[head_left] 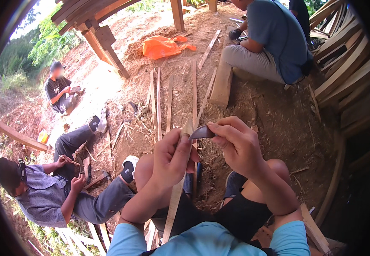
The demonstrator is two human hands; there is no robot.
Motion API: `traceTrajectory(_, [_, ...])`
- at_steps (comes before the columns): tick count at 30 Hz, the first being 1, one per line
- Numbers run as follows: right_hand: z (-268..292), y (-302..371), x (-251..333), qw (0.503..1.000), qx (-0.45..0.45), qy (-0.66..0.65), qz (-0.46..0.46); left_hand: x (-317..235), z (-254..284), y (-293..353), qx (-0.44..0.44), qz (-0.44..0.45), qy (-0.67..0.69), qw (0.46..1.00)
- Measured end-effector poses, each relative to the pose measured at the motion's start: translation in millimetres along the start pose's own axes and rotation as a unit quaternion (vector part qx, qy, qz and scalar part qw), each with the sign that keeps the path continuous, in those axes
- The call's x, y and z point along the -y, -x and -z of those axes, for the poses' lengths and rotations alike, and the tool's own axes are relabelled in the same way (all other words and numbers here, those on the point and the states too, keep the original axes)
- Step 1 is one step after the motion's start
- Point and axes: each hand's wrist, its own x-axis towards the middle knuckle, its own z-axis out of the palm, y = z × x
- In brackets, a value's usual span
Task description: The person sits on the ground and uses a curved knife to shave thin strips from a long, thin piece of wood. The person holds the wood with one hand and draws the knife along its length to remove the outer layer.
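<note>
You held a long, thin, pale strip of split wood (174, 200) in your left hand (172, 158), fingers curled shut round it just below its upper end. The strip ran down from between your hands, past your bare knees, toward your lap, with its tip (188, 127) standing just above your thumb. Your right hand (238, 147) pinched a small, dark, curved metal blade (202, 132) between thumb and bent fingers, its edge laid against the top of the strip.

Judged from its look, that strip was light and springy rather than stiff, apt to flex or split along the grain under too much push. Its shaved faces probably gave a dry, slightly slick hold. Taking it close under the worked end, as you did, kept that end steady; holding it far down would likely have let the tip whip about.

Around you lay reddish earth (274, 115) littered with shavings and more pale slats (158, 102). To your left a person in a grey shirt (44, 196) sat working another stick, a further one (61, 91) sat beyond, and a person in a blue shirt (274, 38) crouched ahead beside a wooden plank (222, 83). An orange plastic bag (163, 46) lay near timber posts (108, 47).
</note>
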Motion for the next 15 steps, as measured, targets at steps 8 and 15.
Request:
traceTrajectory(8, [38, -26, -20, 0.966, -0.214, -0.014, -0.147, 8, -20, 12, 0.099, 0.001, -0.061, 0.993])
traceTrajectory(15, [13, -2, 0, 0.975, 0.108, -0.139, -0.136, -3, 11, -7, -0.005, 0.056, 0.051, 0.997])
